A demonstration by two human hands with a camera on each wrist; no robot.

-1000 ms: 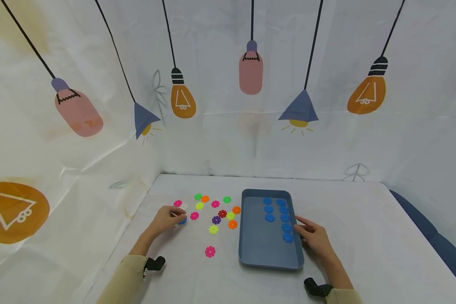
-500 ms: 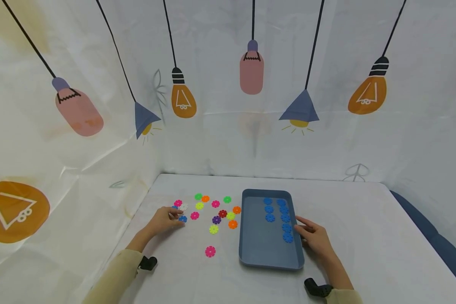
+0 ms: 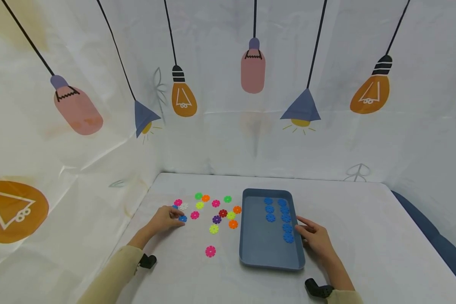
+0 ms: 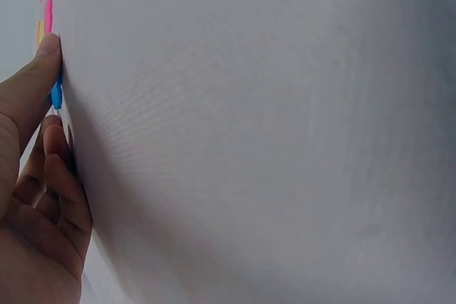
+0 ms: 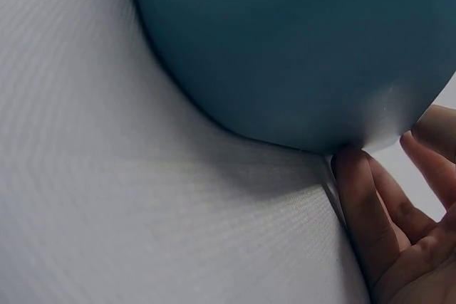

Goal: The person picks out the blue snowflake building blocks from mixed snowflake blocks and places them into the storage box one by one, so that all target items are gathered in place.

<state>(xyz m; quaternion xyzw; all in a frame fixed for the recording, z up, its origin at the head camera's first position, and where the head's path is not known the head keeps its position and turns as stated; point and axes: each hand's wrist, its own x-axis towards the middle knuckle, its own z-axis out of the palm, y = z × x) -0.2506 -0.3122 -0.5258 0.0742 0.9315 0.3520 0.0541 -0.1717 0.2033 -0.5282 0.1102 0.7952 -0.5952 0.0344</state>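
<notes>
In the head view my left hand [image 3: 166, 220] is low over the table at the left of the loose discs. Its thumb and fingers are spread around a blue notched disc [image 3: 183, 218], which also shows as a blue edge [image 4: 57, 95] between thumb and fingers in the left wrist view. A second blue disc [image 3: 175, 207] lies partly hidden behind the fingers. My right hand [image 3: 316, 237] holds the right rim of a blue-grey tray [image 3: 264, 255]. In the right wrist view its fingers [image 5: 360, 190] press against the tray's outer side. Several blue discs [image 3: 270, 217] lie in two columns inside the tray.
Between left hand and tray lie several discs: pink [image 3: 210, 251], purple [image 3: 216, 219], dark red [image 3: 223, 213], orange [image 3: 233, 224], yellow [image 3: 214, 229], green [image 3: 227, 199] and white [image 3: 183, 206]. The white table [image 3: 349, 211] meets a lamp-printed wall sheet [image 3: 220, 143] behind.
My left hand has shifted slightly left, and its fingers have parted, so more of the blue disc shows. The right hand and the tray have stayed in place.
</notes>
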